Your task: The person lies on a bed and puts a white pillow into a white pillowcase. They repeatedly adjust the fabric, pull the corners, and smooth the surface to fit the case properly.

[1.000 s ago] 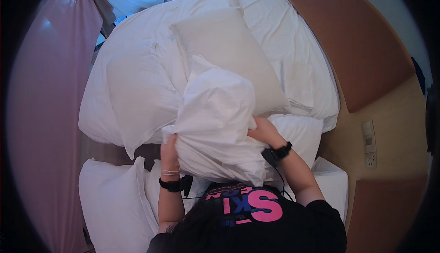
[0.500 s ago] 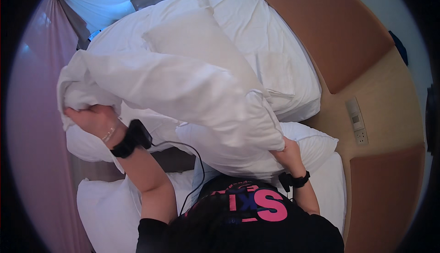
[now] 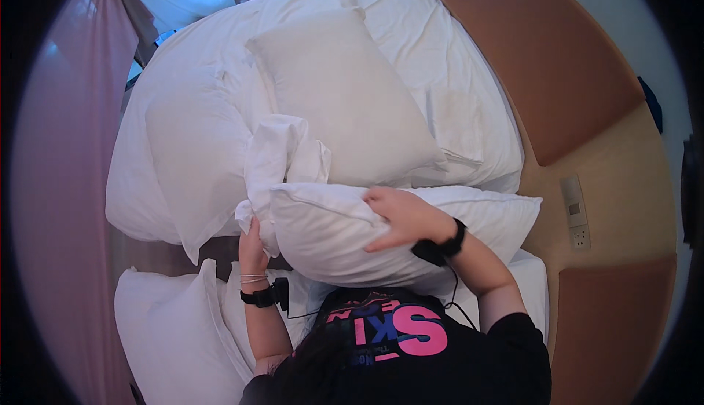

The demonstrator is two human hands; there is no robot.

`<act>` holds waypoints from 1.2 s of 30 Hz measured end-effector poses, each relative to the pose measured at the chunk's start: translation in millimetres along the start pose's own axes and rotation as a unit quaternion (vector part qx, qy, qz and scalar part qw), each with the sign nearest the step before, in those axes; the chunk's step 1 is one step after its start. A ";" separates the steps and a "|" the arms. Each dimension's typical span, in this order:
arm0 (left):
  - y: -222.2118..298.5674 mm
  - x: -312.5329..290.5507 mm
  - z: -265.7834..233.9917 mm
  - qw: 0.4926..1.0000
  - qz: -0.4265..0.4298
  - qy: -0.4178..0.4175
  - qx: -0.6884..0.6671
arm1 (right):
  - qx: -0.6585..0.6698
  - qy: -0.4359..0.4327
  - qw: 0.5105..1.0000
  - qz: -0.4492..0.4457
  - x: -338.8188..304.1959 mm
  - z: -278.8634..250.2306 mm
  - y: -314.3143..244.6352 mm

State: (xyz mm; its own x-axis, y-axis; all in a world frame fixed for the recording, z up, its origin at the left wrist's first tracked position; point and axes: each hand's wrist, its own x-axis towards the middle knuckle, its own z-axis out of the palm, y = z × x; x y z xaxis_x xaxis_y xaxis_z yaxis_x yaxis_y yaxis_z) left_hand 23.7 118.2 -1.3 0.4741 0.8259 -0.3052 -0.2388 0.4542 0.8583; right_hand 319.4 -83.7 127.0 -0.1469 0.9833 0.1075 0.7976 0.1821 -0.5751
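A plump white pillow lies across in front of my body. My right hand grips its upper side, thumb and fingers pressed into the fabric. At the pillow's left end my left hand is closed on the edge of a white pillowcase. That pillowcase hangs bunched and crumpled, its upper folds resting toward the bed. Whether any of it reaches around the pillow's end cannot be made out.
Beyond stands a bed with a white sheet, bearing a large pillow, another pillow and a folded white cloth. More pillows lie at my near left. A padded headboard runs along the right, a pink curtain along the left.
The pillowcase, stretched between both hands before, is now bunched at the left. My right hand has let go of it and taken the pillow. My left hand has moved right and nearer to me.
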 end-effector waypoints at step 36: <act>82.5 54.9 58.6 0.552 0.412 0.116 0.715 | 0.052 0.050 0.991 -0.113 45.9 55.3 -36.1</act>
State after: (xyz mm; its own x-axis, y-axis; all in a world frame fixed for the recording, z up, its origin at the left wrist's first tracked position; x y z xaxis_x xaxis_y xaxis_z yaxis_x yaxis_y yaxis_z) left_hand 79.7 181.4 76.9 0.5423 0.6512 0.5308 0.7004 -0.6994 0.1424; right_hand 251.5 -45.1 107.9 -0.2513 0.9134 0.3203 0.6853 0.4016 -0.6076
